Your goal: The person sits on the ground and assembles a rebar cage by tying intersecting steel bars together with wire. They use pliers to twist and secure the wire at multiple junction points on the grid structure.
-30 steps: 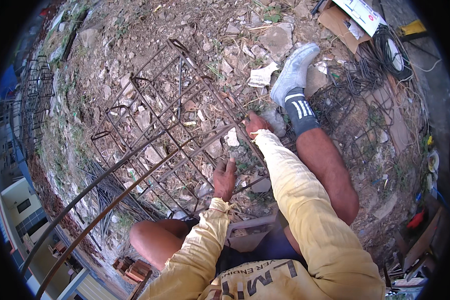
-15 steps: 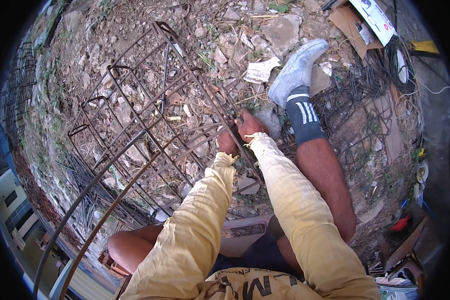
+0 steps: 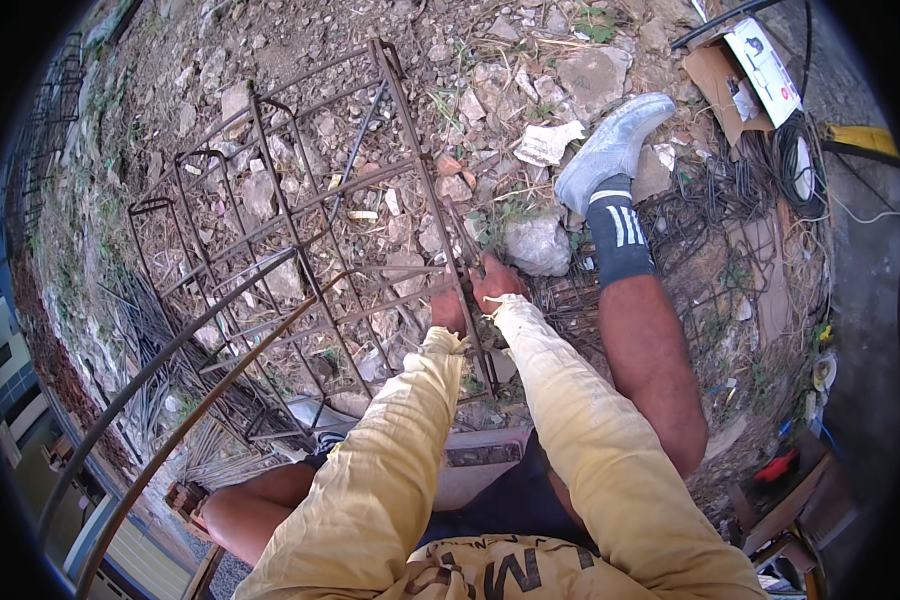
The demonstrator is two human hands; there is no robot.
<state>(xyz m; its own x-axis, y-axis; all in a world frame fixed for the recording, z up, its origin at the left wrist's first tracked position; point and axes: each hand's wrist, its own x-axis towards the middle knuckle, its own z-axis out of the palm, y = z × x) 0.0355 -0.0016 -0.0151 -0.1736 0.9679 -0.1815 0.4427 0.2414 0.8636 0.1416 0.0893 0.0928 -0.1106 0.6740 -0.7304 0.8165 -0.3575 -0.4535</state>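
A rusty rebar cage point(image 3: 300, 240) of long bars and square stirrups lies on the rubble in front of me. My left hand point(image 3: 449, 308) is closed against its right-hand long bar, near where a crossing bar meets it; the bar partly hides the fingers. Beside it, on the outer side of that bar, my right hand point(image 3: 500, 282) is closed, its fingers bent close to the left hand. A thin, dark, brownish piece point(image 3: 460, 228) extends just beyond the fingers, but what the right hand grips is too small to make out.
Two long bent rods point(image 3: 185, 385) arch in from the lower left. A pale rock point(image 3: 537, 245) sits beyond my right hand, near my grey shoe point(image 3: 615, 150). Tangled wire point(image 3: 715, 195) and an opened cardboard box point(image 3: 735, 85) lie right. Thin rods point(image 3: 150, 335) are piled left.
The cage has turned, so its right-hand bar runs more nearly straight away from me. Both hands have come slightly nearer with it, uncovering the pale rock. The view has shifted a little.
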